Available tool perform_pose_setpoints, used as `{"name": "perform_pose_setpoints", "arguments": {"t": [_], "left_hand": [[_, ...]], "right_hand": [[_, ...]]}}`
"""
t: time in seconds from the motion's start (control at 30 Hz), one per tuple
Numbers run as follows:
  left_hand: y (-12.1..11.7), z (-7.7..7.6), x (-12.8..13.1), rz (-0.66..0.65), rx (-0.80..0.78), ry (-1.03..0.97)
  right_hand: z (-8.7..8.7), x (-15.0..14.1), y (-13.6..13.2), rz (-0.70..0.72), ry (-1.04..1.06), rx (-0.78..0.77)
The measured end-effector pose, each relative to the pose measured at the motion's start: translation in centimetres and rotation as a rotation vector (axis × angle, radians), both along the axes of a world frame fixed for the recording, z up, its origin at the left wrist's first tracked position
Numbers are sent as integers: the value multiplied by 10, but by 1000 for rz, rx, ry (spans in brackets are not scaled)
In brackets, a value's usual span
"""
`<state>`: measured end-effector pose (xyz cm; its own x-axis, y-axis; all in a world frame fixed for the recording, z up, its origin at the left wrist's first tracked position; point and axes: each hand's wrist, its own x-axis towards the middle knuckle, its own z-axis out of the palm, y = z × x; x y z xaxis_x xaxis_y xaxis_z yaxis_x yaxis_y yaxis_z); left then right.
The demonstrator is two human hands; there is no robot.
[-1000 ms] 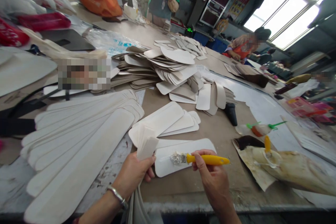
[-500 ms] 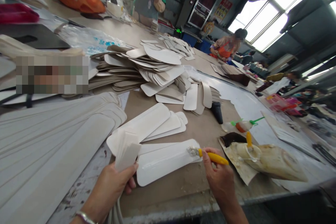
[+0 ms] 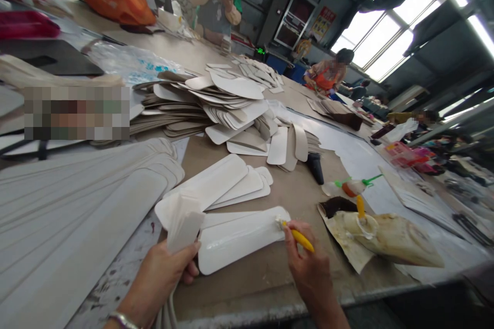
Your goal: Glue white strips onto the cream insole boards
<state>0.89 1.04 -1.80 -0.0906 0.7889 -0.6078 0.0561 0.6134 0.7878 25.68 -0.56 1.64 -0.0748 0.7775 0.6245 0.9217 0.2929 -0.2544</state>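
Note:
My right hand (image 3: 309, 262) is closed around a yellow-handled brush (image 3: 303, 240). Its whitish bristles touch the right end of a long white rounded panel (image 3: 239, 244), whose surface has a wet shine. In my left hand (image 3: 165, 267) is a small stack of white strips (image 3: 185, 223), held upright at the panel's left end. Another white panel lies partly under the shiny one. Just behind, several more white panels (image 3: 216, 180) are fanned out on the brown board (image 3: 247, 293).
A stained plastic container (image 3: 409, 239) with a yellow handle in its opening stands right. Small green-tipped bottles (image 3: 353, 187) lie behind it. Piles of panels (image 3: 231, 97) fill the back, and long white pieces (image 3: 96, 236) cover the left. People work at the far tables.
My right hand and the brush have moved a little left, and the brush has turned to a steeper slant on the panel. My left hand keeps holding the strips.

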Motion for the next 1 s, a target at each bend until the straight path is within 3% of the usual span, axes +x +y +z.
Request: {"name": "perform_pose_setpoints", "arguments": {"t": [0.2,0.3,0.37,0.53,0.63,0.87,1.0], "left_hand": [[2,-2,-2,-59,16,27],[2,2,-2,-49,17,25],[1,5,-2,-11,13,12],[-3,7,-1,15,23,-2],[-2,5,-2,17,32,-3],[0,10,-8,-66,58,4],[-5,19,-14,-39,115,55]], "right_hand": [[2,-62,-17,157,367,-141],[2,-75,-19,230,521,-235],[1,-65,-16,233,493,-244],[0,3,-2,-96,191,-101],[3,27,3,-166,69,-51],[20,17,-1,-240,20,-57],[37,8,-1,-302,98,-75]]}}
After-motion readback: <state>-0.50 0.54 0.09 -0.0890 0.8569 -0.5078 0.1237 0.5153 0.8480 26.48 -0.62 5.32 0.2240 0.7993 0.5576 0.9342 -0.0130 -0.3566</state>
